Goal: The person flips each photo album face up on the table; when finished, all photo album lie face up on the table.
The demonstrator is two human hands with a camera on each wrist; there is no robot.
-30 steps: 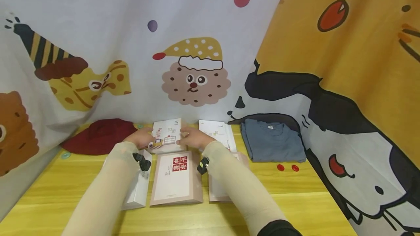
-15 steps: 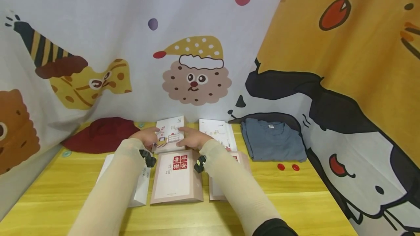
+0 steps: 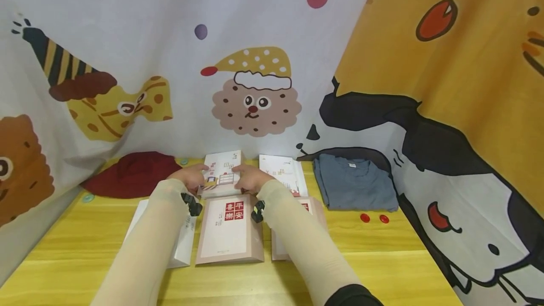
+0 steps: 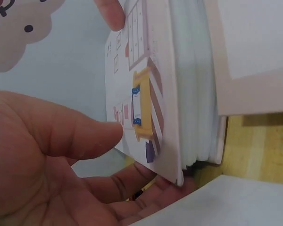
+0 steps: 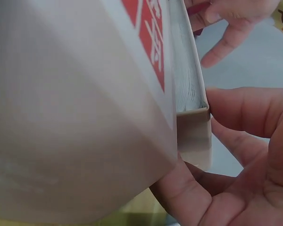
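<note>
A thick white book (image 3: pixel 222 169) with a small printed scene on its cover lies at the back of the table. My left hand (image 3: pixel 191 177) grips its left side, thumb on the cover and fingers curled round the lower edge in the left wrist view (image 4: pixel 80 155). From the right, my right hand (image 3: pixel 251 179) holds the opposite side, with its thumb at the book's edge in the right wrist view. Just in front stands a pink-bordered folded cover (image 3: pixel 225 240) bearing red square characters, which blocks part of the right wrist view.
Behind my right hand lies another white book (image 3: pixel 278 169). White and pink folded covers (image 3: pixel 182 249) (image 3: pixel 278 244) flank the middle one, partly behind my forearms. A maroon hat (image 3: pixel 133 174) sits left, a folded blue-grey T-shirt (image 3: pixel 354 183) right, with red buttons (image 3: pixel 365 218) before it.
The book has shifted slightly right, closer in line behind the middle folded cover. My left hand has moved right along with it; the right hand has stayed at its side.
</note>
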